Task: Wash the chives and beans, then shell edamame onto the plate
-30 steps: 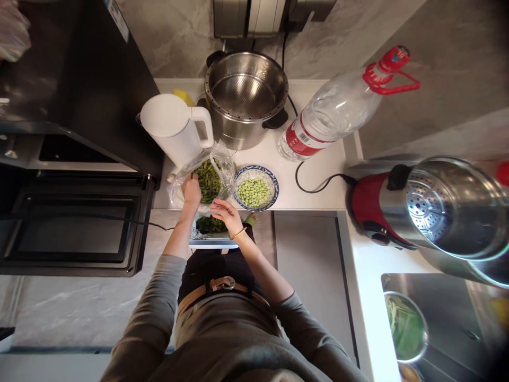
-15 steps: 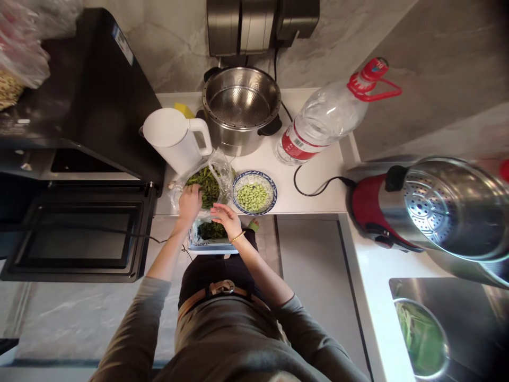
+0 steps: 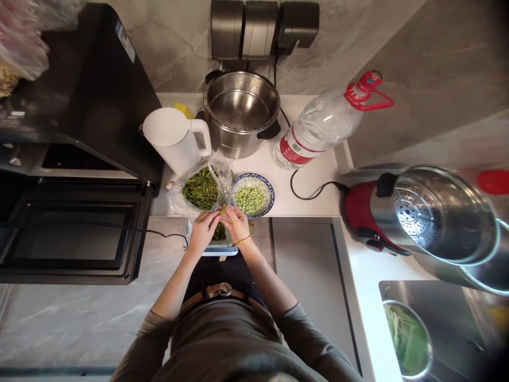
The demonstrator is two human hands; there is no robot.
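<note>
Both hands, left hand (image 3: 203, 229) and right hand (image 3: 237, 223), pinch one pod (image 3: 223, 210) between their fingers (one bag (image 3: 201, 188), one bowl (image 3: 253, 195) beyond)

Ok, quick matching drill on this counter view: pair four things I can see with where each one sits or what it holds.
Things:
1. blue-rimmed bowl
2. clear plastic bag
3. white kettle
4. water bottle

Descriptions:
A. leans tilted, red cap
B. holds shelled green beans
C. stands beside the black oven
D. holds whole green pods

Pairs: 1-B, 2-D, 3-C, 4-A
</note>
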